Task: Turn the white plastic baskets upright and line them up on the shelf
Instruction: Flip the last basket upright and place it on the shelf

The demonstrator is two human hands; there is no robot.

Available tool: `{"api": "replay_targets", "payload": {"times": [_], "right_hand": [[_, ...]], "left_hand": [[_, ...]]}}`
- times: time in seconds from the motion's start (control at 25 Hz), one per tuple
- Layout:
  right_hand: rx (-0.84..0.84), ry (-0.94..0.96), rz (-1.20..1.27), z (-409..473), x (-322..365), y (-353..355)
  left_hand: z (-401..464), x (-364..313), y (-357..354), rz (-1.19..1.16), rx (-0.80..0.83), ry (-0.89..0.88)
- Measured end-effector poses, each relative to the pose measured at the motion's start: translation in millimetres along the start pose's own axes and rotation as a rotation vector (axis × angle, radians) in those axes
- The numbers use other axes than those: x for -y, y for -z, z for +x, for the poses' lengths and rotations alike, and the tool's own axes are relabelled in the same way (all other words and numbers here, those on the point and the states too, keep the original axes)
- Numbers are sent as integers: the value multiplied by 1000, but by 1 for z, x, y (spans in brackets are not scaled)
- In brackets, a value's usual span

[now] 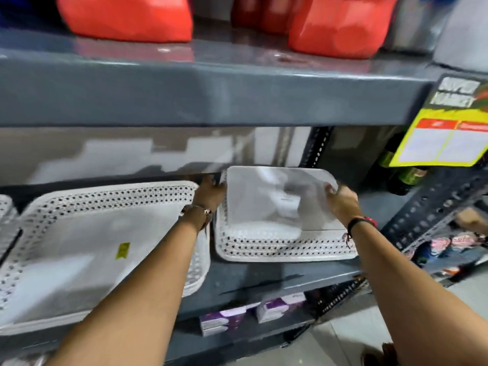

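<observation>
Both hands on the small basket, one per side. Left hand grips its left rear edge, fingers curled over the rim toward the back. Right hand grips the right rear corner, fingers closed on the rim. Basket is bottom-up: solid base faces the camera, perforated walls flare down to the rim, which sits on the shelf. It looks tilted, rear edge raised between the hands, but motion blur makes that hard to confirm. A blurred label shows on the base between the hands.

Left of the left hand: large basket, also bottom-up on the same shelf, yellow sticker on its base. Its right rim passes under the left forearm, just beside the small basket, narrow gap between them. Edge of another white basket further left, cropped by the frame.

Bracelet on the left wrist, dark band with a red bit on the right wrist.

Above the hands: upper shelf carrying red containers. Right of the right hand: perforated upright, yellow promo sign hanging above it, dark green bottles behind. Below the hands: purple-and-white boxes on a lower shelf, tiled floor at bottom right.
</observation>
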State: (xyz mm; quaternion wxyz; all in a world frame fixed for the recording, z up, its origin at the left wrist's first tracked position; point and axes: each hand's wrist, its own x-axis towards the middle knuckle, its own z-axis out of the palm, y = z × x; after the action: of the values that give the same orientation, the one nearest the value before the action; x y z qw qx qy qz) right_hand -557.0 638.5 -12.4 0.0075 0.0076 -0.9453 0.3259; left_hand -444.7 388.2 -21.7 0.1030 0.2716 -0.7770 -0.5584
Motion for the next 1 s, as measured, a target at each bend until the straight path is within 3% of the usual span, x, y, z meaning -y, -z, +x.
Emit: {"api": "replay_targets", "payload": {"times": [0.08,0.2,0.36,0.44,0.56,0.68,0.72,0.84,0.92,1.0], "right_hand": [[119,-118,-29,16,-18,5],[252,-190,5,32,-38,7],[209,-222,234,29,-44,8],[91,-192,488,24,-38,17],[-11,-115,1080,25,-18,41],[39,-124,1359,26,-11,68],[56,-128,1345,27,-18,72],[195,-197,1170,11,-42,69],[251,-295,996,6,-54,67],[291,-279,687,7,-57,65]], "left_hand": [[2,-2,-21,68,12,4],[8,-1,-43,79,-8,204],[4,6,-45,-81,29,364],[5,5,-42,-133,-58,264],[3,-24,-35,-441,-217,106],[-3,-47,-17,-800,-43,116],[-9,-46,-9,-844,28,129],[-20,-21,-4,-641,157,254],[-25,-11,-5,-517,186,315],[-24,-9,-5,-382,225,374]]}}
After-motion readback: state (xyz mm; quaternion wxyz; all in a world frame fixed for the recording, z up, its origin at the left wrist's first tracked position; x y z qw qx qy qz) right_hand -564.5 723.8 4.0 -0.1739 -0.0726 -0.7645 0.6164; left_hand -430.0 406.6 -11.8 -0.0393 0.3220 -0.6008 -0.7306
